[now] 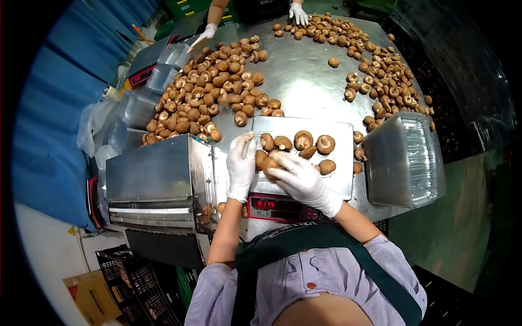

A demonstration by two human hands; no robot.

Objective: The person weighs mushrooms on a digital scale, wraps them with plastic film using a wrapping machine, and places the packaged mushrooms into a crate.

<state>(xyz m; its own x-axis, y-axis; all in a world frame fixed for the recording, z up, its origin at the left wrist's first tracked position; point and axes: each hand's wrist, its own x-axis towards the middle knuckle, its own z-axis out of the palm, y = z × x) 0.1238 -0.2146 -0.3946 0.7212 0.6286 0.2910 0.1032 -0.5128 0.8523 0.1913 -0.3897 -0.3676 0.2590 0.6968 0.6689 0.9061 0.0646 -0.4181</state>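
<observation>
A white glove covers my left hand (241, 167), which lies along the left side of a clear plastic tray with its fingers stretched forward and nothing visible in them. My right hand (305, 183), gloved too, reaches over the tray's front left part, its fingers closed round a brown shiitake mushroom (270, 167). Several more shiitakes, such as a cap-down one (303, 140) and one with its stem up (325, 144), sit in the tray. Under it is a digital scale's metal platform (341, 187); the red display (265, 204) seems to read 0.175.
A big shiitake pile (206, 89) lies at left; another (386, 76) curves along the right. Stacked clear trays (399, 163) stand right of the scale, a metal box (149, 171) left. Across the steel table (304, 81), a co-worker's gloved hands (299, 13) are near the piles.
</observation>
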